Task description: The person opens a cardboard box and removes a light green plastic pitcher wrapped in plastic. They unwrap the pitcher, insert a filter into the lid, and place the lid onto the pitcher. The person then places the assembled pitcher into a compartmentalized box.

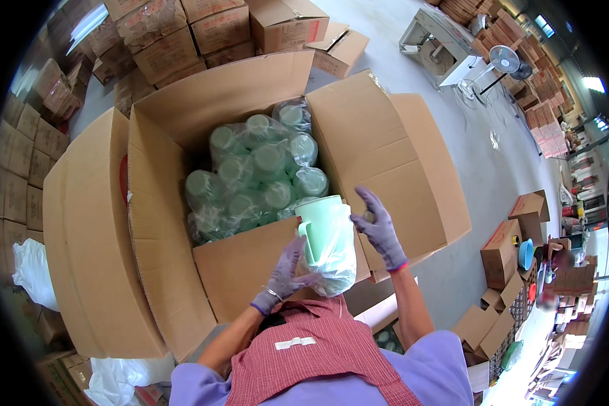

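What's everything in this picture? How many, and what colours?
jug: one, pale green, lower middle
clear bag: one, see-through, over the jug's lower part
big carton: one, brown, open, centre
bagged containers: about a dozen, pale green, inside that carton
smaller cartons: many, brown, around the edges
fans: two, one pale, one dark, upper right
basin: one, blue, right side
plastic bags: at least two, white, lower left
apron: one, red, bottom
left hand: one, purple-gloved, left of the jug
right hand: one, purple-gloved, right of the jug
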`<act>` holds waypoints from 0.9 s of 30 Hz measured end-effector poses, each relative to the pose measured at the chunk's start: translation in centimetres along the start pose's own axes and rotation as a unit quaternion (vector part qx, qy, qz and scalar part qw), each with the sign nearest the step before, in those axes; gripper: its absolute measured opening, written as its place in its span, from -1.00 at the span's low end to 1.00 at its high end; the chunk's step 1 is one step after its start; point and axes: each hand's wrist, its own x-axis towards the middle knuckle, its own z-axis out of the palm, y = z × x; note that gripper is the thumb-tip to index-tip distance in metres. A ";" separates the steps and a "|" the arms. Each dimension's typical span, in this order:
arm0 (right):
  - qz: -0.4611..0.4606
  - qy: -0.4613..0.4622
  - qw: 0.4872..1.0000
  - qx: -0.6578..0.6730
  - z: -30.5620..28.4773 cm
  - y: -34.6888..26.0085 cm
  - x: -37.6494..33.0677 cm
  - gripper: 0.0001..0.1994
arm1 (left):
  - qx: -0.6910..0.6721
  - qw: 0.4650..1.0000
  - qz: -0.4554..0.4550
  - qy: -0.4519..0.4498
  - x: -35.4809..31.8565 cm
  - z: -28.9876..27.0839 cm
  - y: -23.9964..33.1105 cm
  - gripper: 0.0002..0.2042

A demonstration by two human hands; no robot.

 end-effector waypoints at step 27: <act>-0.056 -0.189 0.943 -0.267 1.9 4.3 2.8 -0.18 | -0.063 0.977 -0.202 -0.010 -5.0 -5.4 0.6 -0.82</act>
